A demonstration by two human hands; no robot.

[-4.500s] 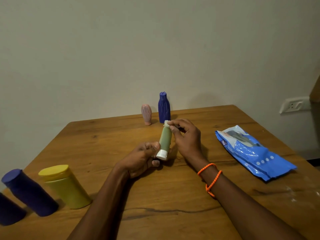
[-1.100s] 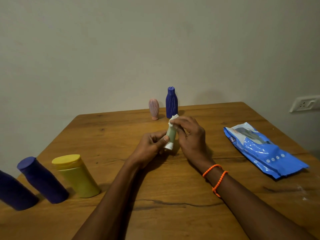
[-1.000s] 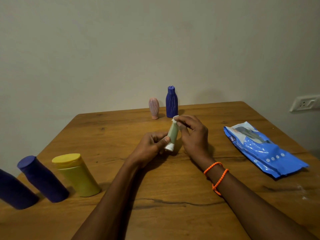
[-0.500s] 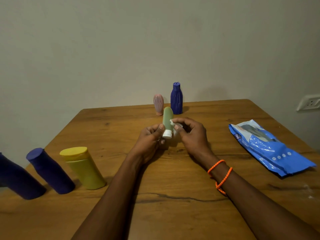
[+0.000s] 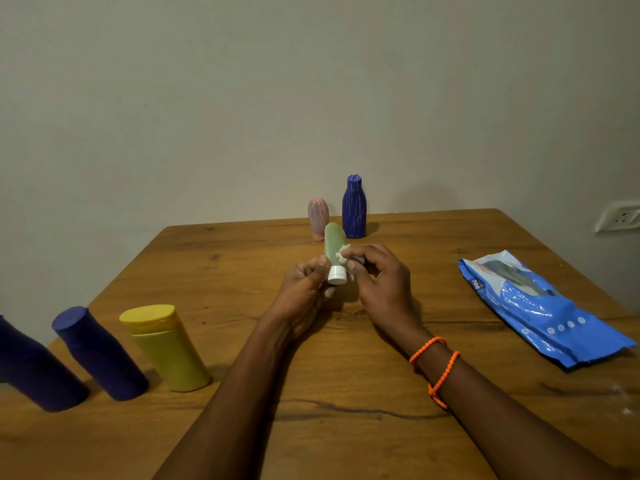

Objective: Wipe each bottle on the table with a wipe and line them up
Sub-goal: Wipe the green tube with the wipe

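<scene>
Above the table [image 5: 242,258], the left hand [image 5: 304,292] grips a green tube [image 5: 334,244] by its white cap [image 5: 337,275], cap down, while the right hand [image 5: 377,282] pinches a wipe [image 5: 343,254] against its side

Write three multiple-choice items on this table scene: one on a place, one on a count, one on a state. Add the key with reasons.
1. Where does the blue wipes packet lie?
A. on the person's right
B. at the left edge
C. against the wall

2. How many bottles stand at the table's far edge?
A. one
B. two
C. four

3. How is the green tube held?
A. flat on the table
B. cap up
C. cap down, in both hands

Key: 1 A, it lies beyond the right hand. 2 B, only the pink bottle and the dark blue bottle stand there. 3 C, the left hand holds its white cap lowest.
</scene>
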